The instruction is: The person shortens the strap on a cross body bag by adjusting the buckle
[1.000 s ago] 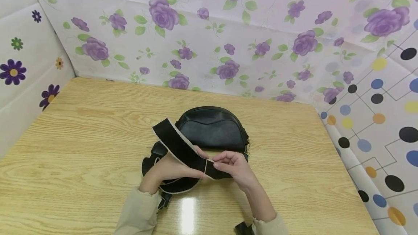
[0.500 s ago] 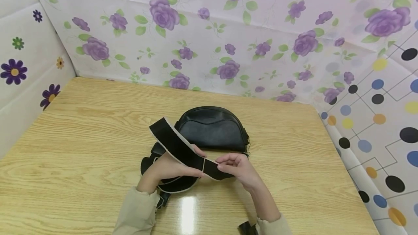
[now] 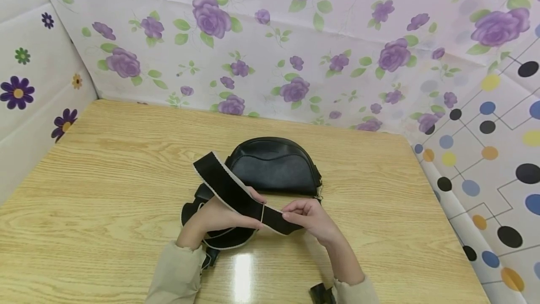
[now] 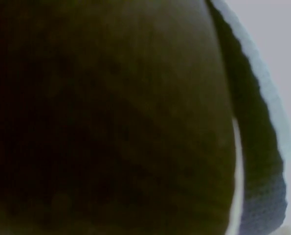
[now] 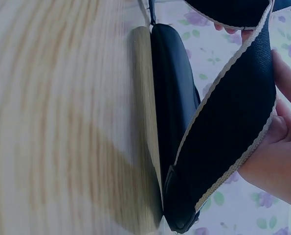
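Note:
A black shoulder strap [image 3: 224, 186] with pale scalloped edges rises in a loop above the left hand. My left hand [image 3: 221, 215] holds it, thumb along the front, beside a thin metal slider [image 3: 263, 213] that crosses the band. To the right of the slider, my right hand [image 3: 313, 219] pinches the strap between thumb and fingers. In the right wrist view the strap [image 5: 228, 122] runs twisted past the right hand [image 5: 282, 147] to a dark end piece. Behind both hands lies a black half-round bag [image 3: 274, 168]. The left wrist view is mostly dark blur, with the strap's edge [image 4: 262, 132] at right.
More strap [image 3: 232, 239] lies coiled under the left hand on the wooden table [image 3: 126, 163]. Dark wrist-worn gear [image 3: 321, 293] shows by the right sleeve. Floral sheeting [image 3: 253, 60] stands behind the table, with dotted sheeting [image 3: 476, 154] at the right.
The right hand has shifted slightly right, away from the slider, and more strap shows between the hands. The left hand and slider have moved a little left. The bag stays put.

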{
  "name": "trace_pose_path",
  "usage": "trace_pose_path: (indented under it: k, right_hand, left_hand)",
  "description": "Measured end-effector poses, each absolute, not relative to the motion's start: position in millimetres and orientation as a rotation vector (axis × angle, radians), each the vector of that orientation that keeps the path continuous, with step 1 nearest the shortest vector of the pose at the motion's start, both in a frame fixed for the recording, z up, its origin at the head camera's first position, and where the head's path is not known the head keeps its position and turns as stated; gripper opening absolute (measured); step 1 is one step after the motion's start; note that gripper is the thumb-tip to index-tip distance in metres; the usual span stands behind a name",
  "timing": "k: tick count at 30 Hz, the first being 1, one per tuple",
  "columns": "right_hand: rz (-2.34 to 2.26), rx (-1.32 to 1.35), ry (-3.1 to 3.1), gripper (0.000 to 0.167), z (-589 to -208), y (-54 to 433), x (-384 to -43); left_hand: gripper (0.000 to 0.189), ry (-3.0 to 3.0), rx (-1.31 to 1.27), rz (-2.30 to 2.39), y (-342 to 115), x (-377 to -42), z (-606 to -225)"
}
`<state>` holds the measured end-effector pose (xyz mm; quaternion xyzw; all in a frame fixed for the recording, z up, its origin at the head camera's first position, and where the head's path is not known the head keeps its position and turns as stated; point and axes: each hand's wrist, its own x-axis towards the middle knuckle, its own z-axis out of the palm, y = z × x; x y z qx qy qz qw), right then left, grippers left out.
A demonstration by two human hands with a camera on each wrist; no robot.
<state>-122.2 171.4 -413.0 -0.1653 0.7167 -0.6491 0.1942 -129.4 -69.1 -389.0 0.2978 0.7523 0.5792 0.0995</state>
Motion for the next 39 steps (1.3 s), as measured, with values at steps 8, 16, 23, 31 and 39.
trace_pose_path:
  k: [8, 16, 23, 31, 39]
  right_hand:
    - [-1.893, -0.515, 2.028, 0.020, -415.3, 171.6, -124.4]
    - [-1.943, -0.518, 2.038, 0.020, -414.2, 170.3, -125.2]
    - [-1.947, -0.516, 2.050, 0.022, -414.0, 169.3, -125.2]
    - [-1.951, -0.545, 2.028, 0.022, -413.9, 165.5, -125.5]
    - [-1.920, -0.506, 2.051, 0.016, -412.0, 163.4, -125.9]
  left_hand:
    - [0.038, 2.206, 0.893, 1.735, -66.1, -126.8, -378.4]
    - [0.037, 2.158, 0.827, 1.768, -62.6, -120.7, -363.4]
    - [0.037, 2.163, 0.847, 1.784, -61.8, -121.1, -366.6]
    - [0.041, 2.173, 0.885, 1.792, -61.4, -128.3, -386.3]
    - [0.039, 2.177, 0.917, 1.796, -61.8, -129.7, -388.1]
